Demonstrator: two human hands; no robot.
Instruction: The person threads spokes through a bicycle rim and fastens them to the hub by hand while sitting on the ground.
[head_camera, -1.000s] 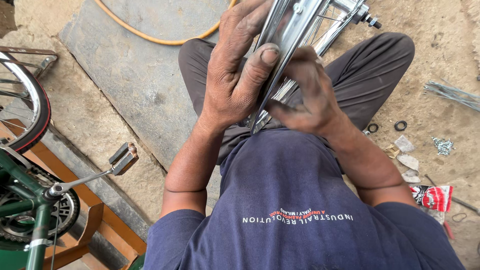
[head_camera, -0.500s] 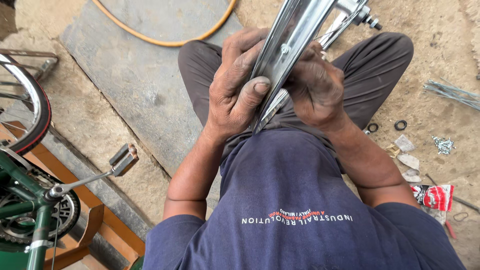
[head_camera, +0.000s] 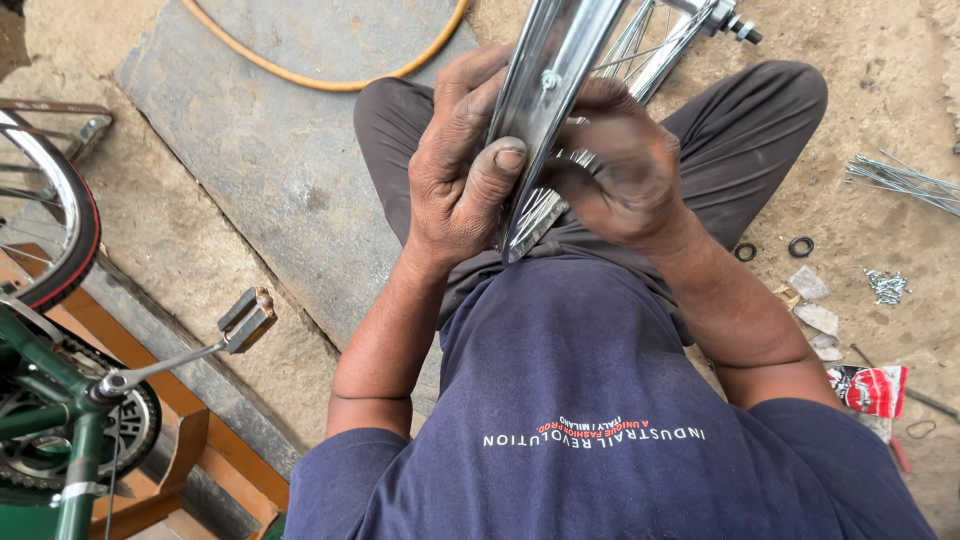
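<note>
Both hands grip a shiny chrome wheel rim (head_camera: 545, 110) held edge-on over the person's lap, just in front of the chest. Left hand (head_camera: 462, 165) wraps the rim's left side, thumb pressed flat on the metal, fingers curled over the top edge. Right hand (head_camera: 620, 165) is closed round the rim's right side w/ fingers tucked in among the spokes (head_camera: 640, 40); what the fingertips pinch there is hidden, can't tell. Hub axle (head_camera: 725, 18) sticks out at top right, beyond the spokes. Rim itself blocks the view of the gap betw. the two palms. Round about: grey stone slab (head_camera: 270, 150) on the sandy ground to the left, w/ an orange hose (head_camera: 330, 78) curving across its far end. Far left, a green bicycle frame (head_camera: 40, 400) w/ crank and pedal (head_camera: 245, 320), plus a red-edged tyre (head_camera: 70, 220) above it. On the right, well apart from the hands: bundle of loose spokes (head_camera: 905, 180), small pile of nipples (head_camera: 885, 285), two black rubber rings (head_camera: 800, 246), a red packet (head_camera: 870, 388).
</note>
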